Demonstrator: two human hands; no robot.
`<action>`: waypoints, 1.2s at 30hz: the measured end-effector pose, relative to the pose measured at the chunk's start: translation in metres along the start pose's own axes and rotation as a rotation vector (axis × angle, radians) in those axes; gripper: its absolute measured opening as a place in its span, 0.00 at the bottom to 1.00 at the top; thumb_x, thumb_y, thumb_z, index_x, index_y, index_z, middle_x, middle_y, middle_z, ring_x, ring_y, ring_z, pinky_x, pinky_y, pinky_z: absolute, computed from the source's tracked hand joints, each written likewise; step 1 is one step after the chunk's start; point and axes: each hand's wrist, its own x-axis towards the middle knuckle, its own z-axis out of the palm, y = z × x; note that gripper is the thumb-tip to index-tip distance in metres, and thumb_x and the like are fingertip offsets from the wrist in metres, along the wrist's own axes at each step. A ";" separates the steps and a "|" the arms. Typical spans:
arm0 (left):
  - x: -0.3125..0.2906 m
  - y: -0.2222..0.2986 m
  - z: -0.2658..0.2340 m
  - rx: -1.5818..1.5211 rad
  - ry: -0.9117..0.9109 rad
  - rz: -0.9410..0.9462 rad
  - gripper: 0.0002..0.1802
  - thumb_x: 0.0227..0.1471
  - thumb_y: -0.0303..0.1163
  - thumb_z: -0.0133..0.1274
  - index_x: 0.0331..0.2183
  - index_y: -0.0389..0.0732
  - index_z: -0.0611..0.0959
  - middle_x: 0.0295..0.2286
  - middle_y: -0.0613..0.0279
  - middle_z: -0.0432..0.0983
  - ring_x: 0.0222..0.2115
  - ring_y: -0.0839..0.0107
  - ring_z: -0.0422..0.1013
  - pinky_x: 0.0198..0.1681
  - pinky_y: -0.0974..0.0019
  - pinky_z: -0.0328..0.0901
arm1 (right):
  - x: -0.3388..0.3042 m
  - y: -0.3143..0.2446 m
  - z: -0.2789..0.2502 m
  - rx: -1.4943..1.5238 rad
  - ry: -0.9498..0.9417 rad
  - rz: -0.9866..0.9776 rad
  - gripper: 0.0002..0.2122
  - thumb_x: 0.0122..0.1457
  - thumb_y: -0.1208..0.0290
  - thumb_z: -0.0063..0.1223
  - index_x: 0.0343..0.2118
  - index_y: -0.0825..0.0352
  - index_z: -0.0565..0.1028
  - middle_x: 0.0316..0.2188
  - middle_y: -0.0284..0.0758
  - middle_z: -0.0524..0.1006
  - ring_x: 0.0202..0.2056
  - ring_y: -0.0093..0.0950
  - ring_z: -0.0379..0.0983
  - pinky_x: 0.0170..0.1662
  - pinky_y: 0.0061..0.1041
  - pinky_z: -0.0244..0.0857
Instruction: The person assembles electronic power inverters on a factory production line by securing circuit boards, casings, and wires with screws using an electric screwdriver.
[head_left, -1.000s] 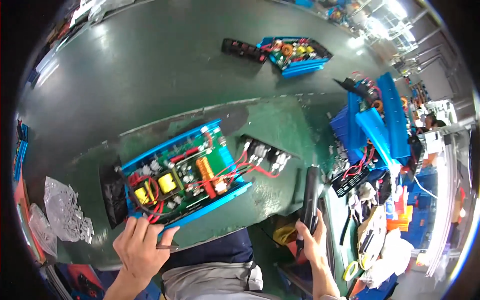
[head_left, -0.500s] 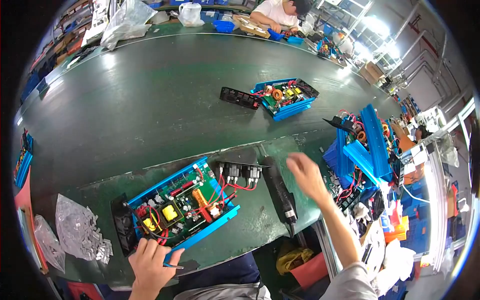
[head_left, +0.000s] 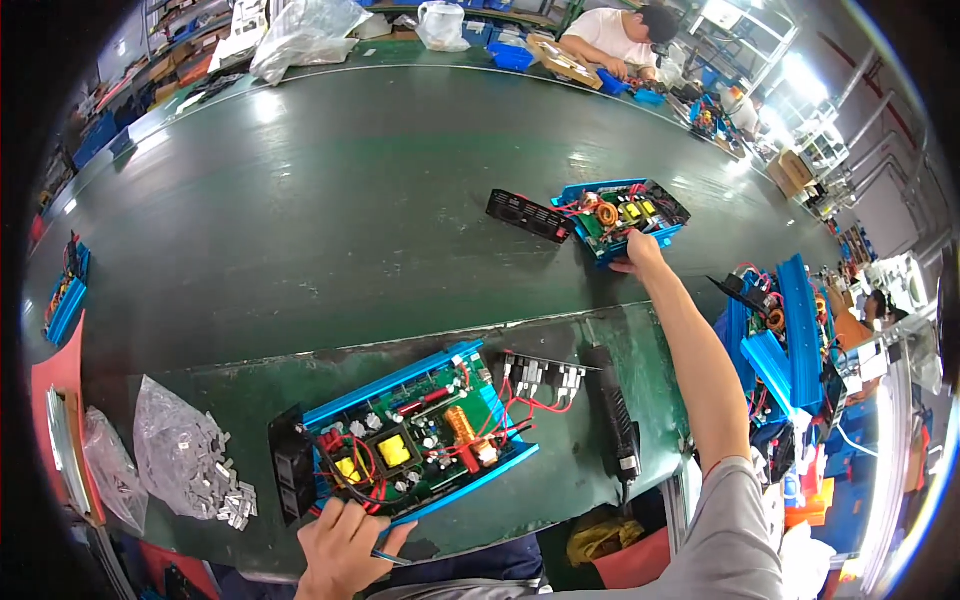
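In front of me lies an open blue-cased power inverter (head_left: pixel 425 408), its green board, yellow transformers and red wires showing. My left hand (head_left: pixel 345 545) is closed on its near left edge, and a thin blue stick-like thing pokes out by the thumb. A black end plate (head_left: pixel 292 468) stands at that inverter's left; a black socket panel (head_left: pixel 545 375) hangs by red wires at its right. Out over the belt, my right hand (head_left: pixel 642 253) is closed at the near side of a second open inverter (head_left: pixel 612 222); its fingertips are partly hidden. That unit's black vented panel (head_left: pixel 530 216) sticks out leftward.
A black electric screwdriver (head_left: pixel 615 415) lies right of the near inverter. Clear bags (head_left: pixel 180 440) with small metal pieces lie at the left. More blue inverters (head_left: pixel 790 330) are piled at right, and another (head_left: pixel 68 290) sits far left. Across the green belt (head_left: pixel 330 200) a person works.
My right hand has moved from above the screwdriver out to the far inverter and now touches it. My left hand keeps to the near inverter. The whole view has shifted.
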 end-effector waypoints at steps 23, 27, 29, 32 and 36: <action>-0.001 -0.005 0.002 0.009 0.075 0.084 0.20 0.33 0.37 0.74 0.22 0.48 0.76 0.21 0.66 0.66 0.24 0.63 0.67 0.21 0.62 0.59 | -0.050 -0.025 -0.132 -1.317 -0.486 -0.046 0.09 0.56 0.73 0.56 0.35 0.73 0.81 0.33 0.44 0.81 0.32 0.37 0.82 0.31 0.40 0.79; 0.011 0.000 0.017 -0.093 0.100 0.123 0.21 0.32 0.35 0.75 0.22 0.47 0.76 0.21 0.64 0.65 0.24 0.61 0.67 0.22 0.60 0.59 | -0.026 -0.005 -0.229 -1.706 -0.544 -0.078 0.13 0.54 0.72 0.56 0.38 0.76 0.81 0.37 0.49 0.82 0.32 0.41 0.84 0.32 0.40 0.79; 0.002 0.000 0.008 -0.036 0.089 0.078 0.21 0.32 0.35 0.75 0.21 0.47 0.75 0.21 0.64 0.65 0.23 0.61 0.67 0.22 0.60 0.59 | -0.065 -0.012 -0.171 -1.586 -0.464 -0.048 0.14 0.53 0.72 0.56 0.39 0.77 0.80 0.37 0.49 0.82 0.31 0.40 0.84 0.32 0.40 0.78; -0.001 -0.003 0.007 -0.046 0.107 0.087 0.20 0.32 0.35 0.75 0.20 0.46 0.75 0.21 0.64 0.65 0.24 0.60 0.67 0.21 0.60 0.59 | -0.121 -0.026 -0.159 -1.514 -0.317 0.014 0.15 0.52 0.74 0.54 0.39 0.80 0.79 0.35 0.49 0.83 0.29 0.39 0.84 0.32 0.40 0.77; 0.004 -0.006 0.008 -0.051 0.120 0.084 0.21 0.32 0.36 0.75 0.20 0.46 0.75 0.21 0.63 0.65 0.25 0.59 0.68 0.21 0.58 0.60 | -0.142 -0.017 -0.154 -1.590 -0.311 0.050 0.13 0.49 0.76 0.55 0.37 0.77 0.79 0.37 0.50 0.83 0.34 0.42 0.83 0.39 0.45 0.76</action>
